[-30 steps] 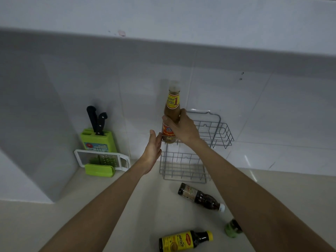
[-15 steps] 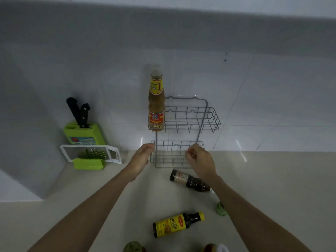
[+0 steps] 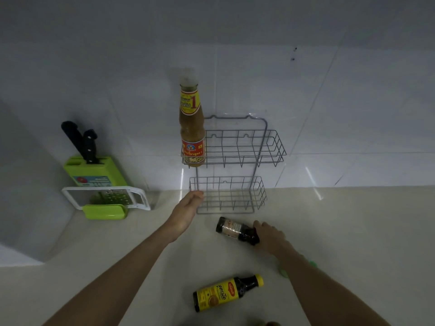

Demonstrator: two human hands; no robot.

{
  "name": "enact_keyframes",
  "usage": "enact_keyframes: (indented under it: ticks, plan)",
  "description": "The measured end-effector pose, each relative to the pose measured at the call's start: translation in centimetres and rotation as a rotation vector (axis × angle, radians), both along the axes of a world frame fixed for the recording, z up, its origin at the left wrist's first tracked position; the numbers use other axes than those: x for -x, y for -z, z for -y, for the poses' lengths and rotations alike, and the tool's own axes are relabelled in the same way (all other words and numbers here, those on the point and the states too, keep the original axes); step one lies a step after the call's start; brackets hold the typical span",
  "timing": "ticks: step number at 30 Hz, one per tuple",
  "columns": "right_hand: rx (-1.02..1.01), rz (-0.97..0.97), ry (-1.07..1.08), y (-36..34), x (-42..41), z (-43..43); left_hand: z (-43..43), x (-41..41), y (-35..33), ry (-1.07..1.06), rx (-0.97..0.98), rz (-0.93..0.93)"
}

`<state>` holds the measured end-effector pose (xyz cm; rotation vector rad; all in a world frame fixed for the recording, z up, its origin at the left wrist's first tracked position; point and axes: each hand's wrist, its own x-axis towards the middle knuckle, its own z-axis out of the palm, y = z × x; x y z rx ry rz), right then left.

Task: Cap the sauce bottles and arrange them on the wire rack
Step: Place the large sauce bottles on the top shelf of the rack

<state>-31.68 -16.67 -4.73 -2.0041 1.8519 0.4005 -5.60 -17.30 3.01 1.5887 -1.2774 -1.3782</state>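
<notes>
Fig.: Loading a two-tier wire rack (image 3: 235, 161), head view. The rack stands on the counter (image 3: 353, 231) vs. the tiled wall. One tall bottle (image 3: 191, 128) w/ a pale cap stands upright in the top tier's left end, tucked into the corner, probably so the rest of that tier stays free for other bottles.

Left hand (image 3: 188, 208): at the lower tier's left front corner, fingers loosely curled w/ tips touching or just short of the wire; cannot tell which. It holds nothing. Likely purpose: steadying the light frame so it doesn't shift during loading.

Right hand (image 3: 270, 234): on the neck end of a small dark bottle (image 3: 235, 230) lying on its side just in front of the rack. Fingers wrap narrowly round the neck; the cap end is hidden under the palm, so capped or not can't be read. Gripping at the neck suits tipping it upright.

A yellow-label bottle (image 3: 223, 294), yellow cap on, lies on its side nearer the camera, untouched. A green round item (image 3: 283, 271), poss. a loose cap, peeks out beside the right forearm.

Off-task, at left: knife block (image 3: 94, 170), grater (image 3: 106, 198).

Judged stage: one bottle racked, second being picked up, at least one more to go.
</notes>
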Motion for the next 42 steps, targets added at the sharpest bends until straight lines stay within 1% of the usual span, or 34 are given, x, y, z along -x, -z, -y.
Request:
enact_keyframes:
  ticks: [3, 6, 10, 15, 19, 23, 26, 29, 31, 35, 37, 39, 42]
  plan:
    - [0.010, 0.034, 0.000, -0.9, 0.3, 0.3, -0.1, 0.2, -0.1, -0.002, -0.007, 0.011]
    - [0.116, 0.131, 0.047, -2.7, 0.2, 0.3, -0.4, 0.4, -0.4, -0.027, 0.001, 0.007]
    - [0.281, 0.399, 0.138, -5.0, -0.8, -0.3, -1.1, 0.7, -1.6, -0.080, 0.007, -0.009]
    - [0.362, 0.606, 0.164, -8.6, -1.4, -1.3, -1.7, 0.6, -3.6, -0.131, 0.068, -0.023]
    - [0.443, 0.814, 0.196, -13.6, -1.0, -2.0, -1.7, 0.4, -6.2, -0.233, 0.172, 0.007]
    - [0.447, 1.065, 0.182, -19.7, -0.1, -1.5, -1.0, 0.0, -9.1, -0.318, 0.267, 0.000]
    - [0.504, 1.205, 0.177, -23.7, 0.3, -0.6, -0.3, -0.4, -10.9, -0.336, 0.318, -0.016]
    - [0.573, 1.308, 0.223, -26.3, -0.3, 1.1, 0.3, -0.7, -12.3, -0.315, 0.363, -0.027]
    - [0.620, 1.319, 0.270, -27.2, -1.3, 2.8, 0.6, -0.6, -13.1, -0.299, 0.384, -0.043]
    - [0.695, 1.211, 0.275, -27.8, -3.8, 5.6, 0.9, 0.0, -13.9, -0.245, 0.401, -0.061]
    - [0.749, 1.164, 0.224, -28.0, -5.1, 6.6, 1.0, 0.4, -13.8, -0.217, 0.419, -0.069]
    - [0.777, 1.056, 0.145, -28.4, -6.2, 7.2, 1.2, 0.8, -13.6, -0.214, 0.432, -0.076]
    - [0.736, 0.913, 0.047, -28.4, -7.8, 8.0, 1.5, 1.0, -13.4, -0.236, 0.446, -0.007]
